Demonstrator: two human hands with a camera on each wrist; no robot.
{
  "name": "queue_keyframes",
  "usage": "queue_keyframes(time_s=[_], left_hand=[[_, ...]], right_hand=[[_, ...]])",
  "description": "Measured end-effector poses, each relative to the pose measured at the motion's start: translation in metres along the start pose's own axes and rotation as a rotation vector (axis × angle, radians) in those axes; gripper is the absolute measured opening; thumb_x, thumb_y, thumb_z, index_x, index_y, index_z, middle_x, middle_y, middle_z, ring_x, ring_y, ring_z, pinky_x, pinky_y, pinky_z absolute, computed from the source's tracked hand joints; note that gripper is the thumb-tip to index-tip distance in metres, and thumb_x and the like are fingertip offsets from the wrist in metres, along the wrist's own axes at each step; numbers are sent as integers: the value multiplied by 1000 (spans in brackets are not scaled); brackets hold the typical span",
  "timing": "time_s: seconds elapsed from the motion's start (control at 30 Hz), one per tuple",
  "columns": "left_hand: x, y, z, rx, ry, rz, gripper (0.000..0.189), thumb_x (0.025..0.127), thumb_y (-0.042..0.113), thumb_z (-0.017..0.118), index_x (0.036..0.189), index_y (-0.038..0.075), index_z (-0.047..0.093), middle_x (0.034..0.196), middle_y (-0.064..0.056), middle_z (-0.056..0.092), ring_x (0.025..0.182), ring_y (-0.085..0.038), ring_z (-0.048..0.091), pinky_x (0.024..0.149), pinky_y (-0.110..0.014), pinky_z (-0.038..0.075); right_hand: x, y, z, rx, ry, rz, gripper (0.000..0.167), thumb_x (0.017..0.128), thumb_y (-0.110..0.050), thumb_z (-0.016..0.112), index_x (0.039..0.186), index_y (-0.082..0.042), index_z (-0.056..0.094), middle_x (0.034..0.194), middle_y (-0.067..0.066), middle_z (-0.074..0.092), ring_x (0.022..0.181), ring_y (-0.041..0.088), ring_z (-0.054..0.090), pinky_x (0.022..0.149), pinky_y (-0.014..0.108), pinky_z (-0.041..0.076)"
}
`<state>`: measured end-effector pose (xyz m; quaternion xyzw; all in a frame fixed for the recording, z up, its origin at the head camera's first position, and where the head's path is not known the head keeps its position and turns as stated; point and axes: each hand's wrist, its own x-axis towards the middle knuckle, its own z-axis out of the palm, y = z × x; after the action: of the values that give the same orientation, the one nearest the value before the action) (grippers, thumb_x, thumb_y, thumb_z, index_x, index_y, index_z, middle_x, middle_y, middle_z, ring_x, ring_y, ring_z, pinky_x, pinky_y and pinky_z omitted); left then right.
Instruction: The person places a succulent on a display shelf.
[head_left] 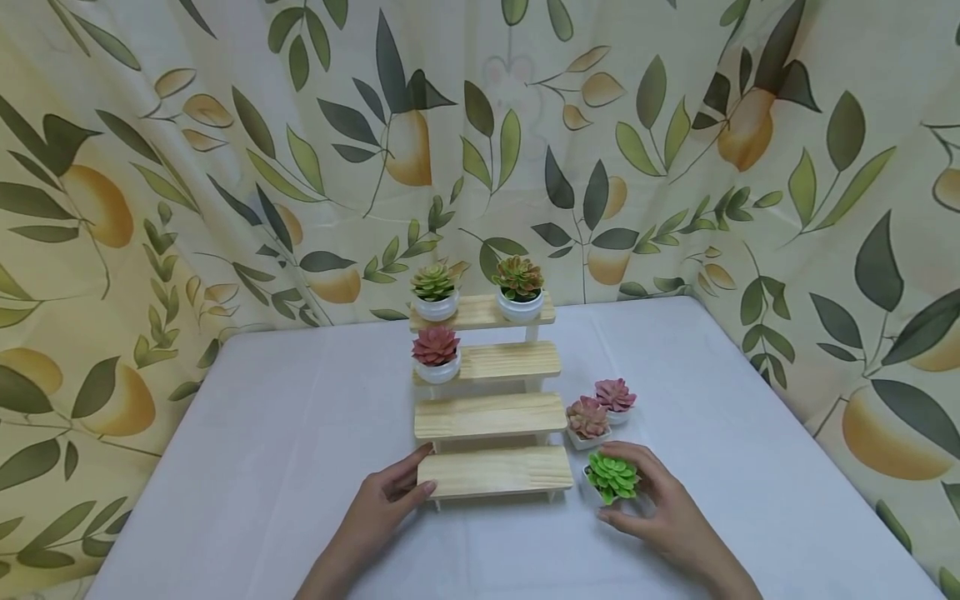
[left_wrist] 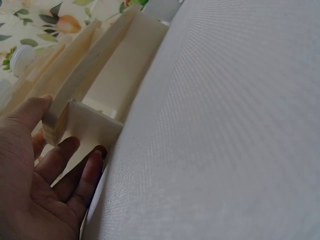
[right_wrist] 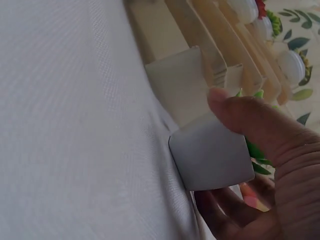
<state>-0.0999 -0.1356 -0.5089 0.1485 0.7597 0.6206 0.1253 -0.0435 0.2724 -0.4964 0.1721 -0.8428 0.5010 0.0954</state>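
- Left hand [head_left: 390, 497]: grips four-tier wooden stand [head_left: 491, 417] at bottom tier's left end.
- Right hand [head_left: 662, 508]: grips green potted succulent [head_left: 612, 477], just right of that tier.
- Two pink potted succulents [head_left: 588, 417]: on surface [head_left: 315, 417], beyond green one.

A head-worn camera looked forward and down over the white-covered table [head_left: 300, 417] toward the leaf-print curtain [head_left: 480, 208], while two wrist cameras, low, close and tilted, faced the tiered wooden shelf [head_left: 491, 417] from opposite ends; all three views shared the shelf.
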Motion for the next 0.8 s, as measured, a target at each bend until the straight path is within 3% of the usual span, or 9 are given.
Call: queue_keyframes(time_s=[0.3, 0.53, 0.8], left_hand=[[0, -1, 1, 8, 8, -11, 62, 98, 30, 75, 152, 12, 53, 137, -10, 65, 124, -18, 63, 104, -33, 46], [1, -1, 0, 25, 5, -13, 63, 98, 30, 75, 153, 11, 52, 135, -10, 66, 122, -17, 64, 105, -36, 46], [2, -2, 1, 2, 3, -2, 62, 98, 28, 75, 153, 9, 51, 138, -12, 64, 123, -18, 63, 102, -30, 48]], right_hand=[[-1, -1, 3, -72, 9, 25, 74, 80, -10, 91, 145, -12, 55, 133, 2, 63, 112, 9, 61, 93, 19, 49], [-1, 2, 7, -82, 14, 16, 77, 76, -14, 94, 142, -9, 55, 131, 2, 61, 113, 10, 58, 98, 13, 42], [-1, 0, -1, -110, -9, 76, 73, 76, -11, 93, 141, -15, 60, 133, -2, 64, 116, 7, 59, 92, 20, 50]])
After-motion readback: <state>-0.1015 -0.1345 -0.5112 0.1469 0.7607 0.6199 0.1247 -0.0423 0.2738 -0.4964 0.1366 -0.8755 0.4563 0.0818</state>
